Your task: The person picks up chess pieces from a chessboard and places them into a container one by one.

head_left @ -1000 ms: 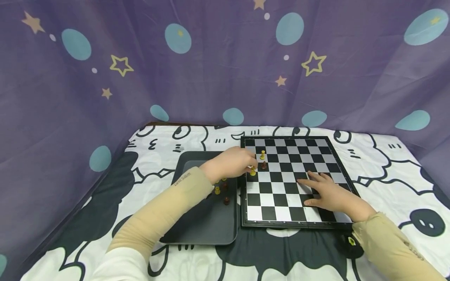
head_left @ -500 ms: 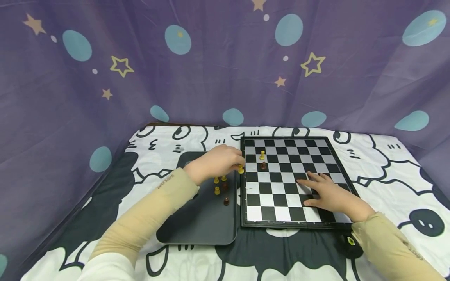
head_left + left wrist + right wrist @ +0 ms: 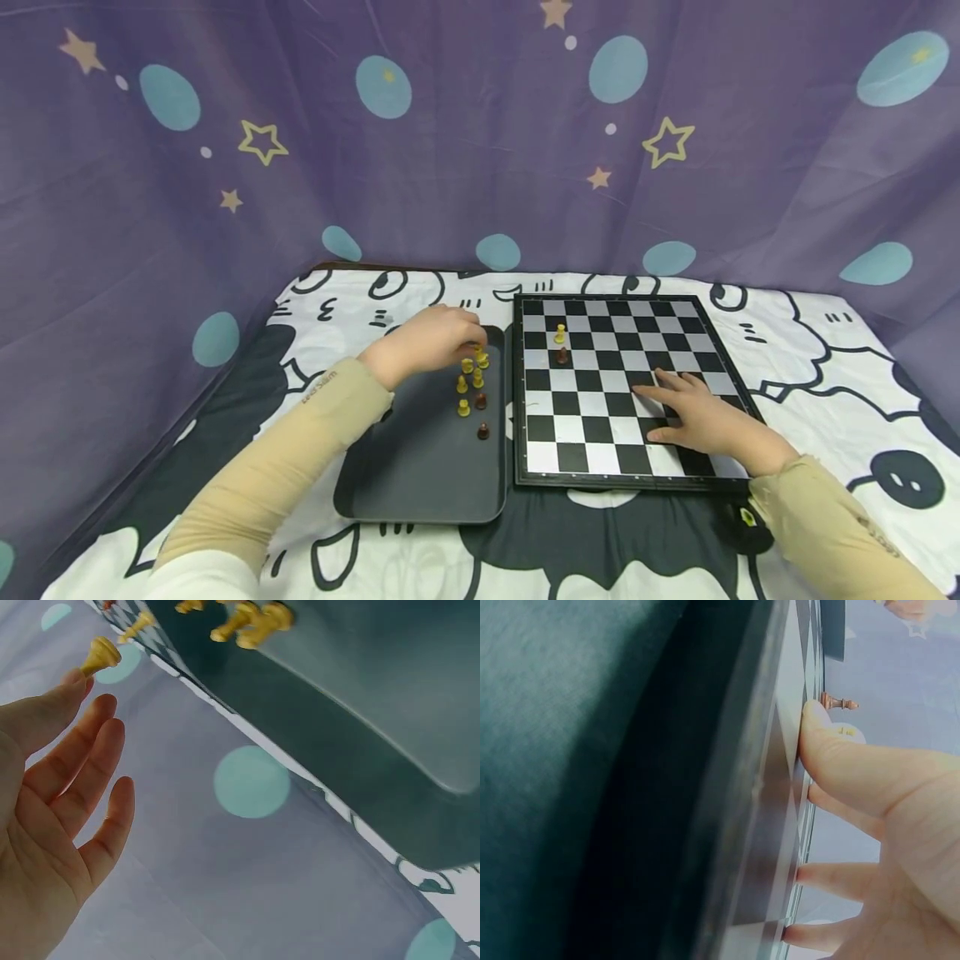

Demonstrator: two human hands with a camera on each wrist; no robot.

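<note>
Over the far right part of the dark tray, my left hand pinches a yellow chess piece between thumb and index finger; its other fingers are loosely spread in the left wrist view. Below it in the tray stand several yellow chess pieces and two brown ones. My right hand rests on the chessboard with fingers spread, holding nothing. On the board's far left squares are a yellow piece and a brown piece, seen upright in the right wrist view.
Tray and board lie side by side on a white cloth with black cartoon drawings. A purple curtain with stars and blue ovals hangs behind and at the left. A small black object sits by the right sleeve.
My left hand has carried the yellow chess piece leftward, from the board's left edge to above the tray. The right hand stays in place on the board.
</note>
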